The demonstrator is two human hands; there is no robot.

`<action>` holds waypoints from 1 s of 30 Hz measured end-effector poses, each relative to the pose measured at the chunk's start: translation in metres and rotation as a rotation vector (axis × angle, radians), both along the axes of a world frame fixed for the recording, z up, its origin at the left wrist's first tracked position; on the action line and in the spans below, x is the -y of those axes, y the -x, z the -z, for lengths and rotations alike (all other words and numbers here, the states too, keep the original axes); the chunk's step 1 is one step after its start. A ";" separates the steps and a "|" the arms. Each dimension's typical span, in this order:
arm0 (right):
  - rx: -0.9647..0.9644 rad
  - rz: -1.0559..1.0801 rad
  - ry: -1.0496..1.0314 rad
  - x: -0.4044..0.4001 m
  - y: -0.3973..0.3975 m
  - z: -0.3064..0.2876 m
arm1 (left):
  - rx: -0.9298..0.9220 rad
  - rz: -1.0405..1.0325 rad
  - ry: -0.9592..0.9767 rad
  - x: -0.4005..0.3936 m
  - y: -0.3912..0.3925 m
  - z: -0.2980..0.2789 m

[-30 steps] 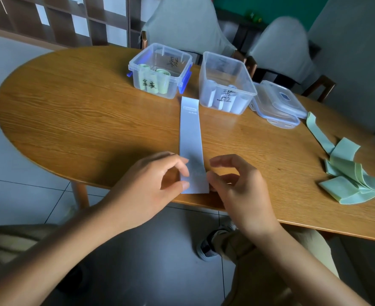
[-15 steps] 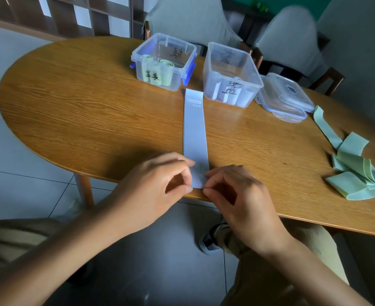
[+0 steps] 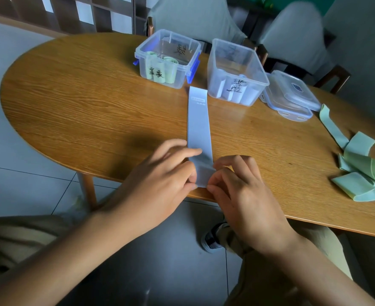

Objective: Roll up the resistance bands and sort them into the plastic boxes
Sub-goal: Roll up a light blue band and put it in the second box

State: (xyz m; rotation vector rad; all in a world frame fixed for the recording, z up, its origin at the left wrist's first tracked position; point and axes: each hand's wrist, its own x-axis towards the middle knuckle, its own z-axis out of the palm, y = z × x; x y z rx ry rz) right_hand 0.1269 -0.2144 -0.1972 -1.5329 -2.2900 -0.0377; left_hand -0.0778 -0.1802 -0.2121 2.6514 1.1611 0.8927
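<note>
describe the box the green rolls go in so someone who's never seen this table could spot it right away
On the far side of the oval wooden table, two clear plastic boxes stand side by side. The box for green rolls is the left one, beside the far end of the flat pale blue band. Unlike the taller right box, it has blue latches and green rolls inside.

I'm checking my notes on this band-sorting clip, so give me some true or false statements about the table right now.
1. Both hands, left hand and right hand, pinch the near end of the blue band. True.
2. The left box holds green rolls. True.
3. The right box has its lid on. False: it is open; the lids lie beside it.
4. The loose green bands lie at the table's left end. False: right.
</note>
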 end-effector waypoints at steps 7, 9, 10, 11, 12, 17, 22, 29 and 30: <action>-0.009 0.045 0.051 -0.001 0.004 0.000 | -0.004 -0.083 -0.013 0.002 -0.006 0.003; -0.012 0.077 0.065 -0.002 0.007 0.000 | 0.014 -0.122 0.003 0.002 -0.008 0.004; -0.011 0.096 0.068 -0.002 0.008 -0.001 | 0.024 -0.138 0.013 0.002 -0.009 0.004; -0.015 0.116 0.072 -0.003 0.008 -0.001 | 0.032 -0.152 0.024 0.003 -0.010 0.004; -0.025 0.132 0.076 -0.004 0.009 -0.001 | 0.040 -0.167 0.031 0.002 -0.011 0.003; -0.113 0.179 0.045 -0.008 0.016 -0.006 | 0.100 -0.181 0.039 -0.003 -0.013 -0.005; -0.134 0.153 -0.045 -0.007 0.017 -0.008 | 0.171 -0.113 0.070 0.001 -0.016 -0.012; 0.021 0.069 -0.304 -0.002 0.012 0.002 | 0.085 -0.064 -0.078 0.003 -0.013 -0.009; 0.031 0.047 -0.326 -0.001 0.012 0.003 | 0.075 -0.063 -0.095 0.002 -0.011 -0.007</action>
